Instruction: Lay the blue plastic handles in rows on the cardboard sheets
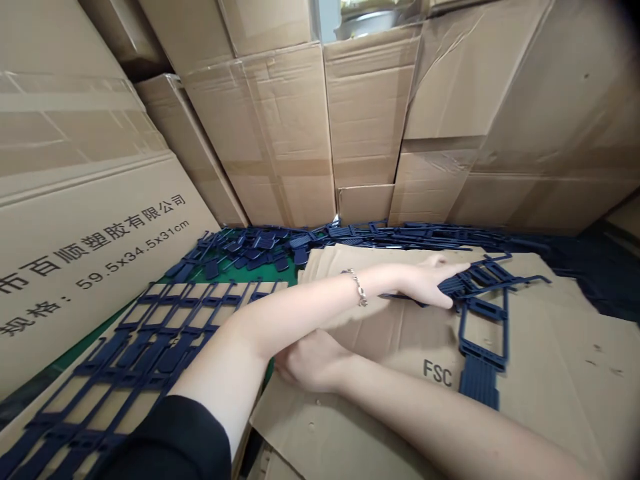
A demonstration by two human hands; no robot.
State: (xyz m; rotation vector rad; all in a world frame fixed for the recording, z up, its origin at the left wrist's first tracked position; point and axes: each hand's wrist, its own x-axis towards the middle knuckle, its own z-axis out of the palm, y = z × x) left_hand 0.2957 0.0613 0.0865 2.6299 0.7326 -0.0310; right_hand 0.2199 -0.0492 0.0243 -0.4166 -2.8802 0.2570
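My arms cross in the head view. My left hand (427, 283), with a chain bracelet at the wrist, reaches to the right over a stack of cardboard sheets (395, 333). Its thumb and fingers lie around a navy plastic frame part (453, 285), which also shows below the wrist. A second navy frame (484, 333) lies against it on the cardboard. My right hand (310, 360) is closed at the left edge of the stack; its fingertips and whatever they hold are hidden. Left of it, navy frames (165, 317) lie in rows on another cardboard sheet (270, 287).
A heap of loose navy parts (260, 243) spreads along the back of the green surface (237, 277). Stacked cardboard boxes (285, 133) form a wall behind. A large printed box (90, 220) stands at the left. More dark parts (595, 267) lie at the right.
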